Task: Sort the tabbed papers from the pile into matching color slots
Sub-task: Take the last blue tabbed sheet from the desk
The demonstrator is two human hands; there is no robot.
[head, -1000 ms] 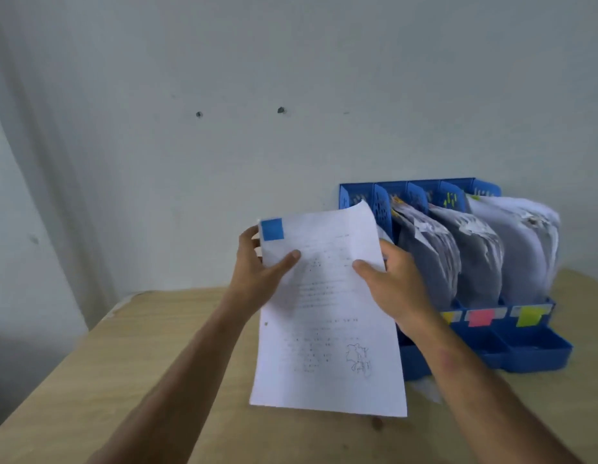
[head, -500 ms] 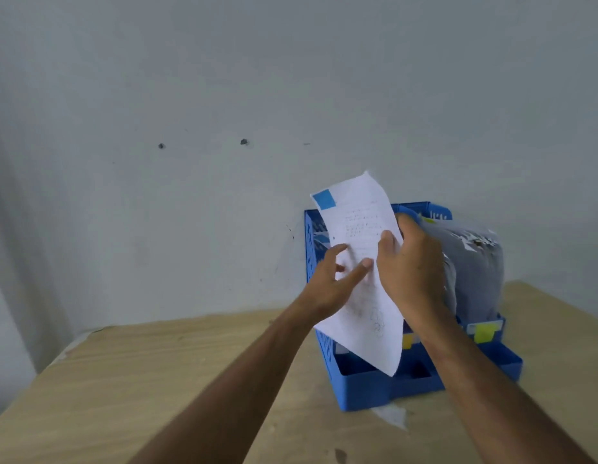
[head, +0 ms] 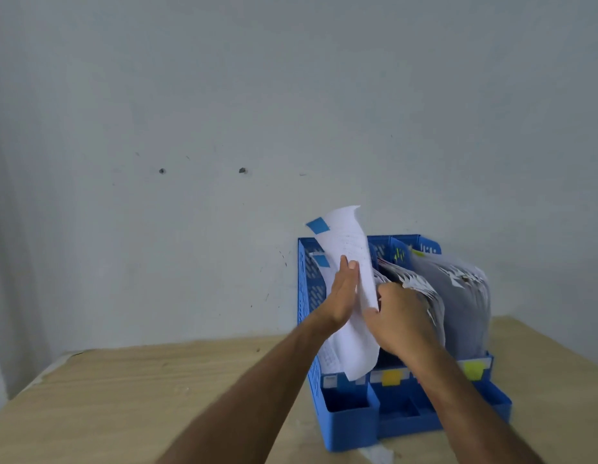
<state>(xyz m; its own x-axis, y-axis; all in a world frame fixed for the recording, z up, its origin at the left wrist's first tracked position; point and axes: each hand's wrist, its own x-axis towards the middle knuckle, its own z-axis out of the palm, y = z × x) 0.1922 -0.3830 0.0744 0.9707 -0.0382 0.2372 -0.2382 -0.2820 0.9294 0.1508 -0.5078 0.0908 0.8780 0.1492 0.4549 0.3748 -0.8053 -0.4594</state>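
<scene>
A white printed sheet (head: 353, 249) with a blue tab (head: 317, 225) at its top corner stands upright and curled in the leftmost slot of the blue file rack (head: 307, 296). My left hand (head: 343, 293) presses flat against the sheet's left face. My right hand (head: 399, 316) grips its right edge, beside the papers of the slot to the right. Another blue tab (head: 321, 260) shows lower in the same slot. The slot's front label is hidden by the sheet.
The rack stands on a wooden table (head: 157, 396) against a grey wall. Its other slots hold thick curved stacks of paper (head: 458, 303), with an orange label (head: 391, 377) and a yellow label (head: 474, 369) on the front. Small trays (head: 351, 406) run along the rack's front.
The sheet went from flat in front of me to upright, then down into the leftmost slot. Both hands followed it toward the rack, and the view shifted so the rack sits nearer the middle.
</scene>
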